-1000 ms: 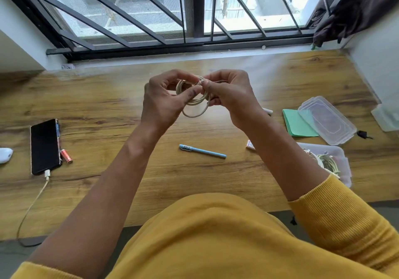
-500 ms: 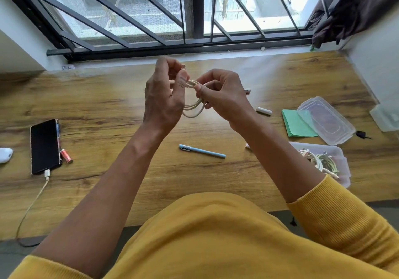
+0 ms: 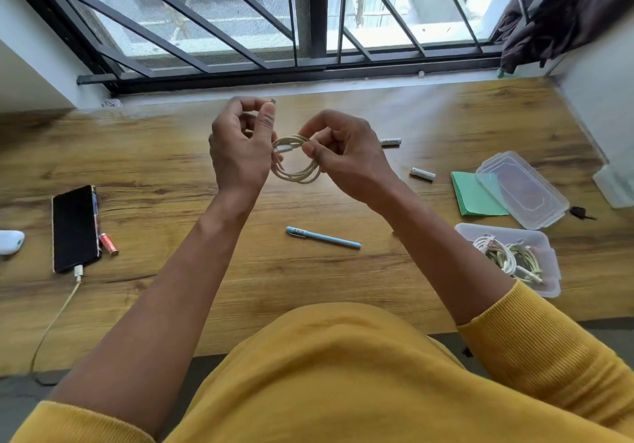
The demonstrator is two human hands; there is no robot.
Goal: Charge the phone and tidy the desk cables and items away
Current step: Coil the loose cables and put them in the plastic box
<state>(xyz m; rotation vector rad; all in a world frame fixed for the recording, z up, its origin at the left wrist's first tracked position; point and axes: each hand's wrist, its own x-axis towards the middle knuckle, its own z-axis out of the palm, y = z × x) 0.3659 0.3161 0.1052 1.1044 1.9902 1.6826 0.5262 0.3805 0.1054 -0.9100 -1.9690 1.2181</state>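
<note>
A coiled cream cable [image 3: 297, 171] hangs in the air over the middle of the wooden desk [image 3: 343, 271]. My right hand [image 3: 346, 154] pinches the coil at its top right. My left hand [image 3: 240, 151] holds the cable's free end, whose metal plug pokes out above the thumb. At the left lies a black phone [image 3: 74, 228] with a white charging cable [image 3: 58, 312] plugged into its near end. A clear plastic box [image 3: 545, 247] at the right holds other coiled white cables [image 3: 504, 257].
A blue pen [image 3: 322, 236] lies on the desk under my arms. A red battery [image 3: 108, 243] rests beside the phone. White batteries [image 3: 422, 173], a green pad [image 3: 470, 199], the box's clear lid [image 3: 521, 188] and a white object [image 3: 10, 242] at the left edge also lie about.
My left hand has risen and pulled the cable's plug end up and away from the coil. My right hand has kept its hold on the coil.
</note>
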